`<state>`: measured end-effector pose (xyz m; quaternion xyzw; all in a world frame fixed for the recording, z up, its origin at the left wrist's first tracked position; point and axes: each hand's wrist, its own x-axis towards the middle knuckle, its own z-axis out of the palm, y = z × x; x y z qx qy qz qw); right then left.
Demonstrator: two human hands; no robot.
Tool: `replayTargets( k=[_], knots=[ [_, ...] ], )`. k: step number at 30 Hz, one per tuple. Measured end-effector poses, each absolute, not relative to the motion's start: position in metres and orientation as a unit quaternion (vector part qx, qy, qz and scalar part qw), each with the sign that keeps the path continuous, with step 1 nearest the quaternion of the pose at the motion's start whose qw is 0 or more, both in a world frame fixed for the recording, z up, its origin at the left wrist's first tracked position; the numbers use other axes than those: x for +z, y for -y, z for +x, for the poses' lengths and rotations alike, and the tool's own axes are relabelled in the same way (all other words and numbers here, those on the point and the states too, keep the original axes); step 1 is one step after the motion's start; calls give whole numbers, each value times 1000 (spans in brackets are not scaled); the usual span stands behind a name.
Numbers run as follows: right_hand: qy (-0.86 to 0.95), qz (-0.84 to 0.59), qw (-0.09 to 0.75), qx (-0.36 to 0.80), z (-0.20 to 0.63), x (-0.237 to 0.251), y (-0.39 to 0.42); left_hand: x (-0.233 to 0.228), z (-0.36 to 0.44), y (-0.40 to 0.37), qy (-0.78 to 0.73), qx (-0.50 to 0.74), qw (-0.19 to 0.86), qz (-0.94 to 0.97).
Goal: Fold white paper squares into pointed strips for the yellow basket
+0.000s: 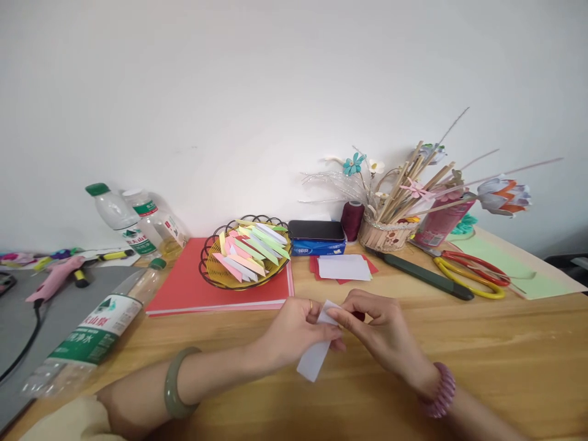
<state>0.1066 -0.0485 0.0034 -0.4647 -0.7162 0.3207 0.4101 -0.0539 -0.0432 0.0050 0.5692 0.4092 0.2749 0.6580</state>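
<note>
Fingers of both hands pinched on white paper strip point(316, 352), wooden table point(482, 343)

A thick, smooth bangle of pale grey-green stone point(173, 392) was worn on the wrist behind the left hand point(294, 334), and a thin gold-coloured ring point(311, 304) was seen on one finger of that hand. A bracelet of pink, ridged, coil-like plastic point(440, 390) was worn on the wrist behind the right hand point(381, 327). Both forearms were left bare. A cream-coloured fabric sleeve edge point(76, 422) was visible at the lower left corner, by the left elbow.
</note>
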Motion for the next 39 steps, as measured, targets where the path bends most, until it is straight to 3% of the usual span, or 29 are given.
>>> replayTargets(
  k=[9, 16, 25, 39],
  knots=[
    [690, -476, 386, 384, 108, 4, 46, 5, -58, 45, -379, 264, 673, 578],
    [633, -509, 425, 399, 122, 10, 37, -7, -58, 46, -390, 217, 731, 516],
    [652, -430, 339, 524, 115, 9, 42, -5, -60, 45, -374, 253, 717, 531],
    [598, -464, 400, 517, 120, 14, 42, -2, -61, 47, -367, 218, 724, 542]
  ],
)
